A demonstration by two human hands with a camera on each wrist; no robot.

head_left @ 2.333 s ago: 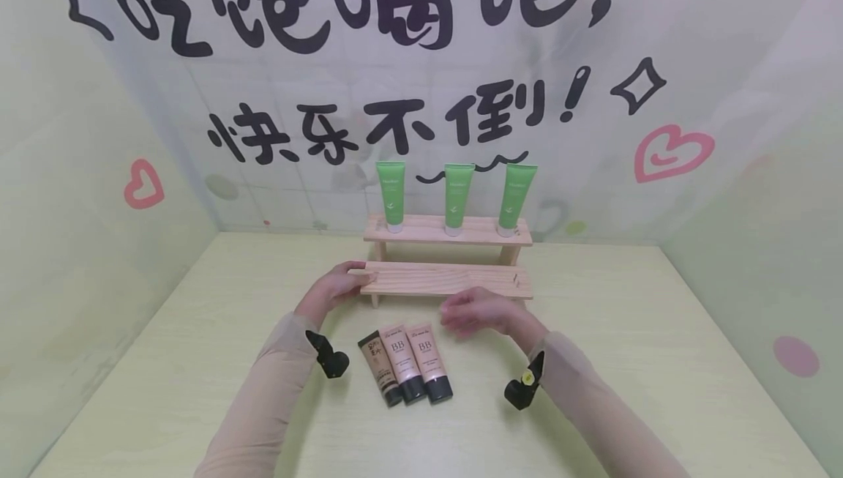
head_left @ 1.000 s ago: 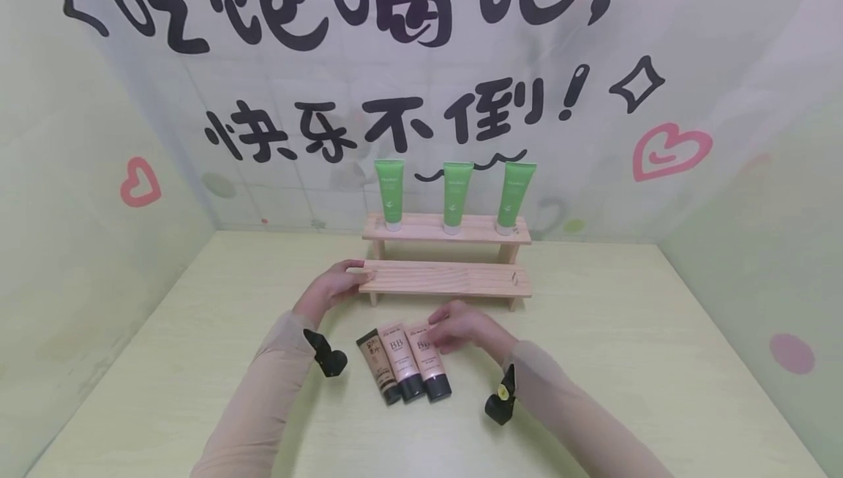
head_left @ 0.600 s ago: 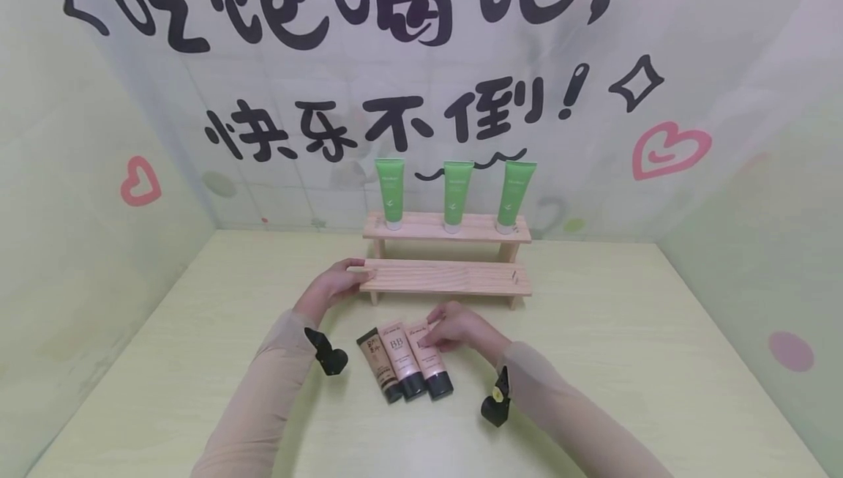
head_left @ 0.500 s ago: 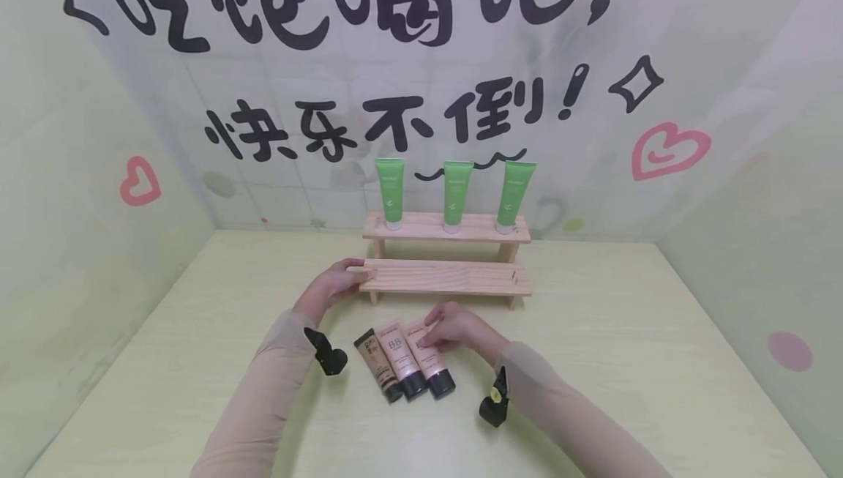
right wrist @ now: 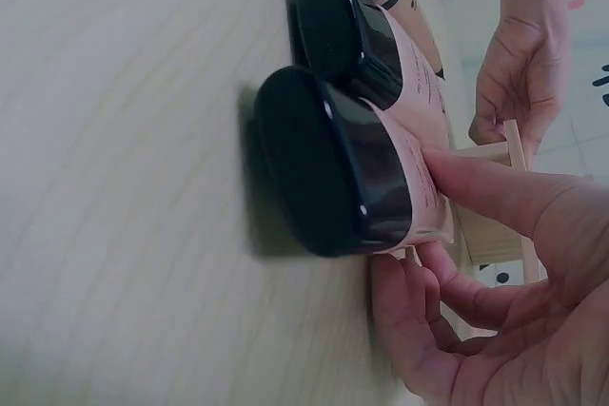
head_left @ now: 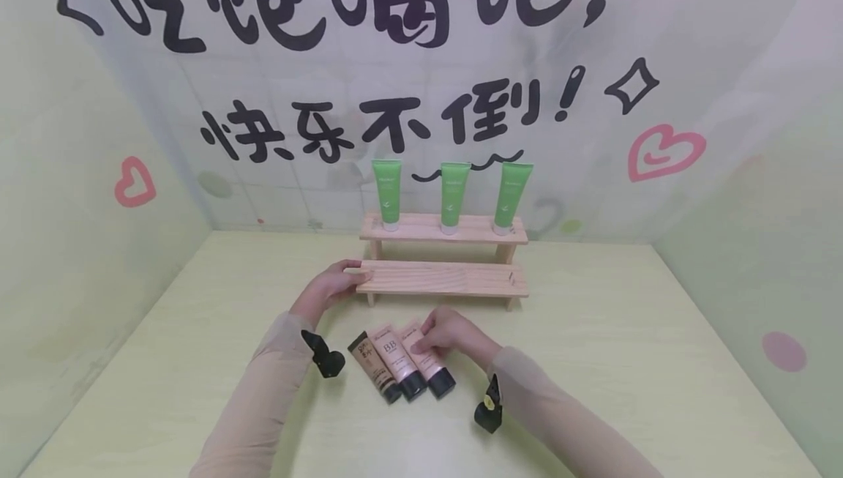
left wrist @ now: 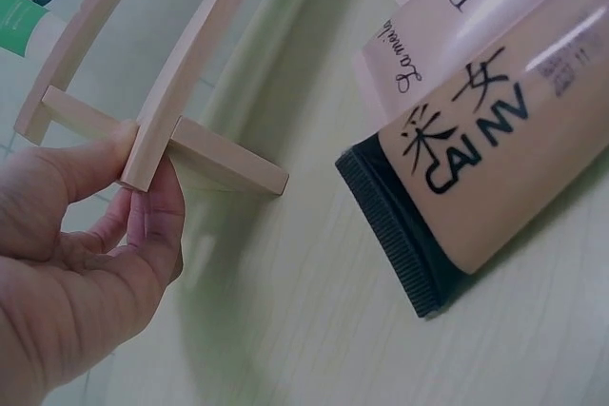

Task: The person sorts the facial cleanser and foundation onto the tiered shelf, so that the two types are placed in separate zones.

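My left hand (head_left: 331, 289) grips the left end of the lower board of a two-tier wooden stand (head_left: 448, 278), thumb on top and fingers beneath. My right hand (head_left: 449, 331) pinches the rightmost pink BB cream tube (head_left: 431, 367), which lies on the table; the right wrist view shows the thumb (right wrist: 485, 187) on top and fingers curled at its side. Against it on the left lies a second pink BB cream tube (head_left: 399, 362), then a tan tube with a black end (left wrist: 504, 140). All three have dark caps toward the person.
Three green tubes with white caps, left (head_left: 388, 196), middle (head_left: 453, 198) and right (head_left: 511, 198), stand upright on the stand's upper board (head_left: 421, 227). A printed backdrop (head_left: 316, 75) rises behind the pale wooden table (head_left: 579, 331).
My right hand has come down and left from near the stand's front onto the rightmost pink tube. The three lying tubes have shifted and turned slightly. My left hand stays on the stand.
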